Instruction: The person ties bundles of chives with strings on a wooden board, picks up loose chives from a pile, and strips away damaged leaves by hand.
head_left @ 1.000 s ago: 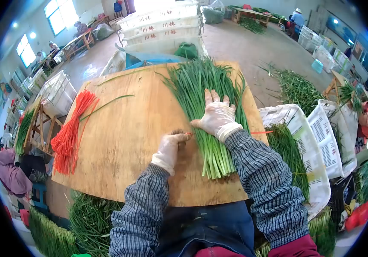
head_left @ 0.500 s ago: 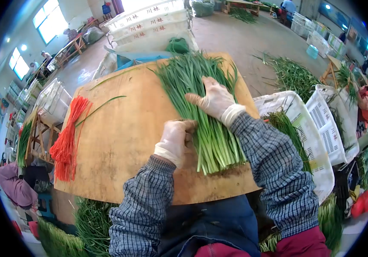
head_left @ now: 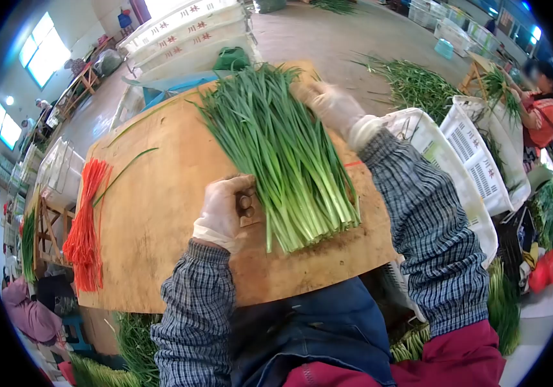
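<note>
A thick bundle of garlic chives (head_left: pixel 289 161) lies on the wooden board, its pale cut ends toward me and its green leaves pointing away. Gloved and curled, my left hand (head_left: pixel 225 206) is closed beside the bundle's left edge; what its fingers hold, if anything, is hidden. My right hand (head_left: pixel 334 109), also gloved, is at the upper right edge of the leaves, its fingers smeared by motion. A short piece of red tie (head_left: pixel 354 164) shows at the bundle's right side. A pile of red plastic ties (head_left: pixel 85 226) rests at the board's left edge.
The wooden board (head_left: pixel 154 238) reaches to my waist. White crates (head_left: pixel 193 42) are stacked beyond it, and more crates (head_left: pixel 476 155) stand at the right. Loose greens (head_left: pixel 412 84) lie on the floor. A person in an orange top (head_left: pixel 543 119) is at the far right.
My right hand has moved from on top of the leaves to their right edge. A piece of red tie now shows beside the bundle. The view has shifted slightly.
</note>
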### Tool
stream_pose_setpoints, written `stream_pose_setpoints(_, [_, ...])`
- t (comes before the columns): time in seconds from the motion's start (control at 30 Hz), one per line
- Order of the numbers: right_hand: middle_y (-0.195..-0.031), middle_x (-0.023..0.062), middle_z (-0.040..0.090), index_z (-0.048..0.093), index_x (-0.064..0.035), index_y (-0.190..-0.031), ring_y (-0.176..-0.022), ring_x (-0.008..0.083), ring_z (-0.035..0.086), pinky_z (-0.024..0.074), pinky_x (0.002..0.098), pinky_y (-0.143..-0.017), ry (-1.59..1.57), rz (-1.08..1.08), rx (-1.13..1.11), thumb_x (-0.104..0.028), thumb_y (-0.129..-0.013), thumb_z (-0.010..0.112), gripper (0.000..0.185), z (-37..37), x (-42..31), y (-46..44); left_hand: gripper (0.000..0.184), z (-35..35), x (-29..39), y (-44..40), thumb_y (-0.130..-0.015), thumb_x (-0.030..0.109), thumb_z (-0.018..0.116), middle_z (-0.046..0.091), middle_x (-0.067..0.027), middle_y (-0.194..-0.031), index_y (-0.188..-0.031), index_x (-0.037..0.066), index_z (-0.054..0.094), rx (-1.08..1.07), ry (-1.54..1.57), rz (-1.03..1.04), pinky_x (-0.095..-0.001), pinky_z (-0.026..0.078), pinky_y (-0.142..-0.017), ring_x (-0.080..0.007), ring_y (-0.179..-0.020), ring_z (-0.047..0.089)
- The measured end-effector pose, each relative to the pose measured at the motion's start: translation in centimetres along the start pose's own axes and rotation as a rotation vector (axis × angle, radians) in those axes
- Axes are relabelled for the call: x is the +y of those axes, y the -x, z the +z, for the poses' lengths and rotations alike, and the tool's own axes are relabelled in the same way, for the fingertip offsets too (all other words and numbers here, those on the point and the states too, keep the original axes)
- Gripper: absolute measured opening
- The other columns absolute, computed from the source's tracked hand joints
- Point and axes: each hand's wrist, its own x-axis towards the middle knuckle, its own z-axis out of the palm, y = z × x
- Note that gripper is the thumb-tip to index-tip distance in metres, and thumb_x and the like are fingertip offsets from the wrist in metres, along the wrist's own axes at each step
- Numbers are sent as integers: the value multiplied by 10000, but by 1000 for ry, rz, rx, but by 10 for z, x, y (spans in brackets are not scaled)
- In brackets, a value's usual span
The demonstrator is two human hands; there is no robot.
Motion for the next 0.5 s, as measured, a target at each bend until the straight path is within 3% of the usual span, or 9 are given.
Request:
stream_pose_setpoints(0.1, [-835,149,638,611,21,-990,-789,236,590,445,345,-751,-293,118,205,-479,-852,485,534,-38,40,7,83,6,6,0,-798,85,567,481,-17,-657,-836,12,559,49,67,-2,-244,341,-407,-79,-491,412])
stream_pose_setpoints(0.17, [-807,134,630,613,33,-972,-766,193,581,449,319,-727,-225,306,250,-463,-859,478,527,-69,54,39,66,8,5,1,-806,81,559,482,-16,-670,-834,23,549,43,83,-10,-241,331,-400,-78,-496,414])
stream_pose_setpoints(0.23, [-850,153,645,612,42,-984,-815,234,599,451,346,-751,-14,463,190,-475,-856,475,550,-85,91,65,57,11,5,2,-808,80,556,481,-16,-671,-830,30,542,30,103,-15,-238,323,-399,-80,-493,412])
stream_pose_setpoints(0.3, [-994,205,625,586,52,-1065,-955,278,585,432,356,-841,258,468,-78,-499,-843,479,603,-85,127,89,58,14,4,3,-816,104,550,472,-10,-666,-816,50,530,27,92,-24,-243,325,-420,-85,-500,411])
stream_pose_setpoints(0.37, [-1168,242,538,519,51,-1172,-1119,309,504,372,351,-947,189,320,-225,-529,-830,480,674,-71,151,108,72,8,0,2,-827,149,540,468,0,-683,-819,78,529,-4,52,-40,-265,339,-476,-90,-520,404])
stream_pose_setpoints(0.4, [-1257,244,467,439,36,-1257,-1195,313,433,314,330,-1003,99,367,-308,-543,-817,490,729,-66,148,110,69,8,-1,3,-832,147,530,462,0,-681,-817,80,524,-13,39,-28,-264,338,-472,-91,-519,407])
stream_pose_setpoints(0.5, [-1244,251,470,432,25,-1258,-1210,342,404,294,349,-1017,105,98,-124,-434,-846,495,620,-37,149,102,66,10,-1,5,-834,141,522,462,-2,-683,-826,76,527,-8,47,-27,-263,338,-459,-90,-516,407])
